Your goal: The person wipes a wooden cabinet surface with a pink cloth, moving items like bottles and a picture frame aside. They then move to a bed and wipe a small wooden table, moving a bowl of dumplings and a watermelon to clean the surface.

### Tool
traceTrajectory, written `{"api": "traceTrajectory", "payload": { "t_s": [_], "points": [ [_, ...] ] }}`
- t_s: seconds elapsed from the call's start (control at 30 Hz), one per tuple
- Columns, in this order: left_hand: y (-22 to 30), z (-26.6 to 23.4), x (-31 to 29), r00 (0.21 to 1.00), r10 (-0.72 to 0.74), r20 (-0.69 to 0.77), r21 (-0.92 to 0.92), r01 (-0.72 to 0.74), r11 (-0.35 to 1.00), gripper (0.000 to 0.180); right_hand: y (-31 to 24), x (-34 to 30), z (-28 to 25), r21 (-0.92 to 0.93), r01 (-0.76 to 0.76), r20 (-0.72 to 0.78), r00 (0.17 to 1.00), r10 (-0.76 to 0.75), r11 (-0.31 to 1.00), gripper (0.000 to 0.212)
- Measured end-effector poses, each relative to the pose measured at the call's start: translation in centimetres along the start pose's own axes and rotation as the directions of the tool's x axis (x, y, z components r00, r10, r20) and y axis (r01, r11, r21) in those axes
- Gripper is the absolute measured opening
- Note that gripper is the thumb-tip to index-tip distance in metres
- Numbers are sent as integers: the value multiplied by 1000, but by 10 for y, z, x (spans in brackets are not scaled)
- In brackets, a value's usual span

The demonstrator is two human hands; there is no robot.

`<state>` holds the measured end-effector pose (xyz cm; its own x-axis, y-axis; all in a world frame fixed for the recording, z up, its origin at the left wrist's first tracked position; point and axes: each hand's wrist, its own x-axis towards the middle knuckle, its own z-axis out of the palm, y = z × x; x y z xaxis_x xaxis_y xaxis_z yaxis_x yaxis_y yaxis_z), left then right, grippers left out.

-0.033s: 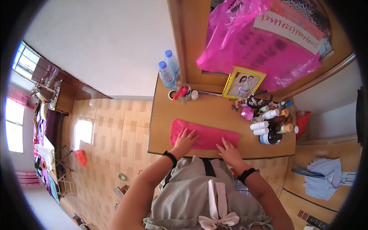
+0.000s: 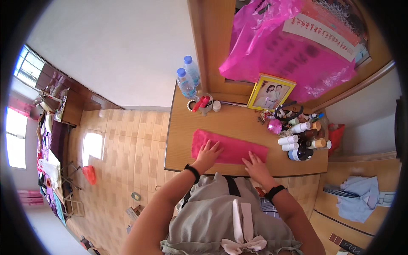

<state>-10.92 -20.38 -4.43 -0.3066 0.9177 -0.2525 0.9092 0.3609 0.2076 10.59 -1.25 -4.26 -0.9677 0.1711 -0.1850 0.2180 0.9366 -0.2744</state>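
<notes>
A folded pink cloth lies in a flat, long strip near the front edge of the wooden table. Spread out on its left half, close to the near edge, is my left hand, open with its fingers apart. My right hand rests at the cloth's near right corner, its fingers stretched out over the fabric. Neither hand has anything gripped. Each wrist wears a black band.
At the back left of the table stand two water bottles and a glass with red items. A yellow-framed photo leans behind, below a pink plastic bag. Several cosmetic bottles crowd the right side.
The cloth and both hands have shifted very slightly to the right in the picture; the table and its things shift a little too. Both hands stay flat on the cloth.
</notes>
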Motion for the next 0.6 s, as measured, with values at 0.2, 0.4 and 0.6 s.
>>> {"api": "traceTrajectory", "payload": {
  "t_s": [0.2, 0.4, 0.6],
  "points": [
    [-15, -16, 66, 996, -82, 36, -43, 84, 996, 60, 32, 64, -27, 38, -172, 52, 984, 170, 984, 47],
    [-73, 23, 29, 981, -190, -25, -121, 186, 975, 62, -8, 126, -26, -70, 41, -4, 999, -42, 997, 42],
    [-70, 39, -72, 972, -211, -107, -113, 199, 973, 62, -41, 146, 12, -34, 251, -84, 964, -253, 967, 37]
  ]
}}
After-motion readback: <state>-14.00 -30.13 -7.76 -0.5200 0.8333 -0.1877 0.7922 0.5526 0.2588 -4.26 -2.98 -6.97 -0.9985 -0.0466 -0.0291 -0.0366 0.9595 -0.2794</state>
